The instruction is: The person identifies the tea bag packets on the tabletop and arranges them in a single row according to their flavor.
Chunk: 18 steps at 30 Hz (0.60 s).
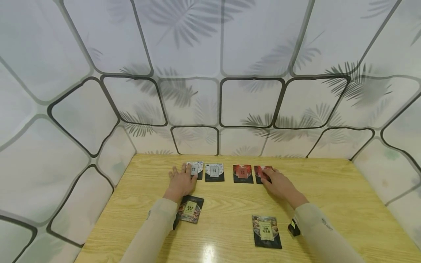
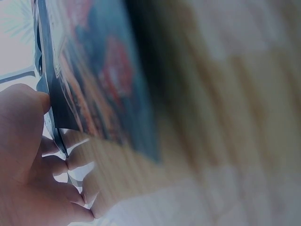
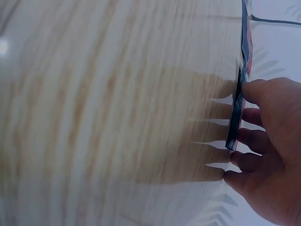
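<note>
My left hand (image 1: 181,183) lies with fingers spread over the left edge of a white-and-black sachet (image 1: 196,168). In the left wrist view that hand (image 2: 26,160) is partly behind a blurred dark sachet with a colourful print (image 2: 106,61). My right hand (image 1: 279,185) rests its fingertips on a red-and-black sachet (image 1: 258,172), hiding its right part. The right wrist view shows this hand's (image 3: 275,136) thumb and fingers touching the flat sachet (image 3: 233,120) and the table. Between the hands lie a second white-and-black sachet (image 1: 214,173) and a second red-and-black sachet (image 1: 243,174).
Nearer on the wooden table (image 1: 223,208) are two black sachets with yellow labels: a tilted one (image 1: 190,209) beside my left wrist and another (image 1: 266,231) left of my right forearm. A patterned fabric wall (image 1: 251,106) rises behind the table's far edge.
</note>
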Tool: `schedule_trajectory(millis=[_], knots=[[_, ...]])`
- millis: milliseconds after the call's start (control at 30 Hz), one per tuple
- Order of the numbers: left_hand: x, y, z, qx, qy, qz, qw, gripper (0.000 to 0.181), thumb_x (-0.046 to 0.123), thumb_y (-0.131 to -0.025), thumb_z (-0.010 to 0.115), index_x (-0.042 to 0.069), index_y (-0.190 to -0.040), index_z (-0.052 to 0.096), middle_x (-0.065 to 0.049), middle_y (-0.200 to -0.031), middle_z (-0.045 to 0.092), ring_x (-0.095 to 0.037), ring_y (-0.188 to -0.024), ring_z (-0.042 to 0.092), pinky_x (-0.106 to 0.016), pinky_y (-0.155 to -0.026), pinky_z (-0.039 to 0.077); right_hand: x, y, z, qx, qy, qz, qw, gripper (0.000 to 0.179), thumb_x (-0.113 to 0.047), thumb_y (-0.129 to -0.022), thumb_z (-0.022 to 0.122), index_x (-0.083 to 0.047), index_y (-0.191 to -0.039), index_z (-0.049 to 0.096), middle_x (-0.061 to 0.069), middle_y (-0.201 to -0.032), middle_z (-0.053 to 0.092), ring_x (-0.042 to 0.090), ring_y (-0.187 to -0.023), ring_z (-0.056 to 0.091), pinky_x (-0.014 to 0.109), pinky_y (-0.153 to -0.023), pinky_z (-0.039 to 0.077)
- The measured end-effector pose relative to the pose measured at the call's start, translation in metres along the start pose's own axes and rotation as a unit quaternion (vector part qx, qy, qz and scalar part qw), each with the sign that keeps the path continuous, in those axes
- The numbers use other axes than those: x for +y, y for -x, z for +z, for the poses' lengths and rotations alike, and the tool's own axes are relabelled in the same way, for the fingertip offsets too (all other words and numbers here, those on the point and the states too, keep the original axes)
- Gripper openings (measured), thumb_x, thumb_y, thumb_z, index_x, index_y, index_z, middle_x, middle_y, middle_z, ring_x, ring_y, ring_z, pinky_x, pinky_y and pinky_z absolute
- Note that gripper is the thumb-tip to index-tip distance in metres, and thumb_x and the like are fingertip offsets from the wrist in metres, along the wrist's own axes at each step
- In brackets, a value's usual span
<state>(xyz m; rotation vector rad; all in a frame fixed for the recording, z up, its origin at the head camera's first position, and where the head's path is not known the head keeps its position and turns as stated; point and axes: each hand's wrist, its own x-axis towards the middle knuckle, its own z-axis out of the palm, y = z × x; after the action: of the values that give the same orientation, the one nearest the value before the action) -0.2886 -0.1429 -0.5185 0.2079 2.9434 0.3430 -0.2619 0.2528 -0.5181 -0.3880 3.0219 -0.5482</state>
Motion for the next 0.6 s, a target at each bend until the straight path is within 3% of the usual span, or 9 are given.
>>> schedule_trajectory(millis=[367,600], knots=[[0.0,-0.002,0.001,0.002,0.0,0.001,1.0,0.07,0.047,-0.114,0.036,0.005,-0.169,0.022,-0.024,-0.174,0.021,-0.066,-0.154,0.011,-0.078,-0.123,0.016,-0.004,0.003,-0.003,0.011,-0.008,-0.009,0.9999,0.054,-0.024,-0.112,0.051,0.008,-0.154,0.046,0.036,-0.16,0.04,0.061,-0.147,0.035,0.072,-0.116,0.035],[0.0,-0.002,0.002,0.002,0.001,0.0,1.0,0.07,0.046,-0.114,0.036,0.004,-0.169,0.022,-0.025,-0.174,0.02,-0.066,-0.154,0.01,-0.078,-0.123,0.016,-0.044,0.013,0.002,0.015,-0.001,-0.074,0.9972,0.051,-0.024,-0.111,0.055,0.006,-0.152,0.052,0.035,-0.158,0.045,0.057,-0.15,0.036,0.072,-0.119,0.032]])
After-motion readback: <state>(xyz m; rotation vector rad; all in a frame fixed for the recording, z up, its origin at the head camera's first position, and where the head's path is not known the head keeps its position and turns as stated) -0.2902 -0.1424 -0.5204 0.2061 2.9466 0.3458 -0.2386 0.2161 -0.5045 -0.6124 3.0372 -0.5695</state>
